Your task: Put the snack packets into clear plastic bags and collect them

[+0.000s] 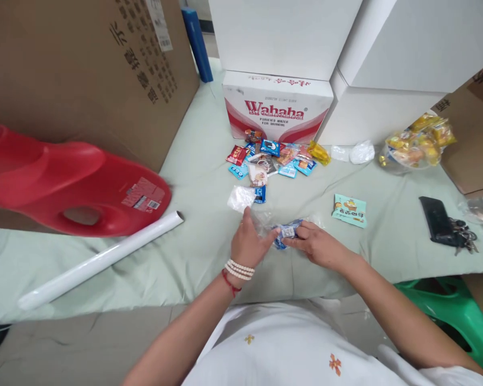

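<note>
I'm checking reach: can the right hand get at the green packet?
Probably yes: only cloth shows between the right hand and the green packet, though that hand holds blue packaging.

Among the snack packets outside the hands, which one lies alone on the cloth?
The mint-green packet, beyond the right hand; the others lie together, in the mixed cluster before the Wahaha box or among the yellow packets farther right.

Left hand (246, 242) with thumb (269, 237) stretched sideways, right hand (325, 247) with fingers (306, 231) pinched, both forearms (189, 329) angled inward
</note>
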A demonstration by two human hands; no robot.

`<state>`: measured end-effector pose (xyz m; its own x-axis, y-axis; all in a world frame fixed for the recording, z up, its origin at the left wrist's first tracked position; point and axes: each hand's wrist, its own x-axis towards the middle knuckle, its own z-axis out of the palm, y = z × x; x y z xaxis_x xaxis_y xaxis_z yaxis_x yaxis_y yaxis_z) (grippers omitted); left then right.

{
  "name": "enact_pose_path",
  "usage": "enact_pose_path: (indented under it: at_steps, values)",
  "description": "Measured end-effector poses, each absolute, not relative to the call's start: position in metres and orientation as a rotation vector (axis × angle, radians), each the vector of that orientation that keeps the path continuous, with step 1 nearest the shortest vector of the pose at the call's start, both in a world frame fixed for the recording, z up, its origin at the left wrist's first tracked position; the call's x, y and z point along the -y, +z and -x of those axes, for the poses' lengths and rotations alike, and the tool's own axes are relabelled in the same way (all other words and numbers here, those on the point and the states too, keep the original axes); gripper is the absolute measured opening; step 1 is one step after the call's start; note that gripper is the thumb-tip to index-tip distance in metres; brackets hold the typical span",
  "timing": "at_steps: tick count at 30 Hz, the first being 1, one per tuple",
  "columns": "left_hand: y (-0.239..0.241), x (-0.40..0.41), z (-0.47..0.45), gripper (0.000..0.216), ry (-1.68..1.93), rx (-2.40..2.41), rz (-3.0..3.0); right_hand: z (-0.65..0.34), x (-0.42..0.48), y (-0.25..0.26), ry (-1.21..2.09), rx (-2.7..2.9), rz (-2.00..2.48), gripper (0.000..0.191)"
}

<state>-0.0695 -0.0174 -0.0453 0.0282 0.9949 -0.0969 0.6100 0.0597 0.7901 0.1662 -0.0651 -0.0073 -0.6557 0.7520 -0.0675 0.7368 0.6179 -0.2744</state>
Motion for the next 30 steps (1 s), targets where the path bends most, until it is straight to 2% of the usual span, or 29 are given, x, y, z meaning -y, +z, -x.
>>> enact_pose_path:
  at_steps: [3,5,8,11,14,17,21,24,25,28,30]
  values:
    - [-0.035,0.02,0.063,0.036,0.759,-1.495,-1.526,-0.167,0.066,-0.008,0.446,2.754,1.281,0.049]
    - [-0.025,0.025,0.062,0.021,0.899,-1.382,-1.565,-0.167,0.067,-0.009,0.472,2.717,1.284,0.046]
    - [-0.013,0.038,0.054,0.021,0.93,-1.119,-1.783,-0.166,0.07,-0.01,0.554,2.609,1.261,0.038]
    - [-0.014,0.048,0.038,0.035,0.824,-0.916,-1.994,-0.169,0.077,-0.009,0.631,2.481,1.225,0.03]
    - [-0.024,0.049,0.023,0.04,0.7,-0.961,-2.222,-0.179,0.088,-0.009,0.745,2.351,1.195,0.023]
    - [-0.03,0.047,0.012,0.037,0.528,-1.092,-2.393,-0.191,0.094,-0.018,0.849,1.999,1.328,0.026]
    - [-0.024,0.043,0.003,0.025,0.441,-1.221,-2.44,-0.198,0.078,-0.045,0.408,1.436,1.9,0.041]
    - [-0.021,0.04,-0.002,0.016,0.489,-1.28,-2.395,-0.2,0.057,-0.059,0.224,1.492,2.035,0.061]
    - [-0.021,0.039,-0.003,0.016,0.499,-1.275,-2.378,-0.201,0.051,-0.059,0.263,1.572,2.021,0.056]
    - [-0.027,0.037,-0.004,0.024,0.474,-1.25,-2.303,-0.199,0.046,-0.047,0.469,1.715,1.934,0.025]
    - [-0.031,0.036,-0.005,0.035,0.498,-1.283,-2.231,-0.192,0.053,-0.035,0.498,1.731,1.864,0.023]
